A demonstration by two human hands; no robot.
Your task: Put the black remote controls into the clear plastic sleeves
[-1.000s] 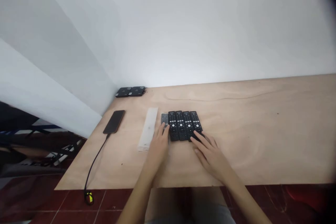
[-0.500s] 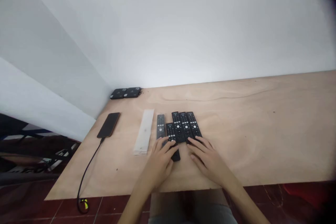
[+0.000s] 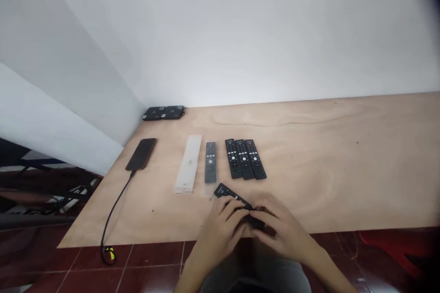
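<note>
Near the table's front edge, a black remote (image 3: 225, 189) is tilted between both hands. My left hand (image 3: 225, 222) has its fingers curled round the remote's middle. My right hand (image 3: 278, 222), slightly blurred, grips its lower end. Three black remotes (image 3: 244, 159) lie side by side just beyond the hands. To their left, another remote (image 3: 210, 162) lies in a clear plastic sleeve. Further left is a stack of whitish plastic sleeves (image 3: 189, 164).
A phone (image 3: 141, 154) lies at the left with a black cable (image 3: 117, 215) hanging over the table edge. Two black boxes (image 3: 163, 112) stand at the back left corner of the wooden table (image 3: 326, 169), against the wall. A red object (image 3: 392, 247) is on the floor at the right.
The loose remote has moved away from the row, toward the front edge, and turned diagonally. My right hand has left the row and closed on its lower end; my left hand moved with it.
</note>
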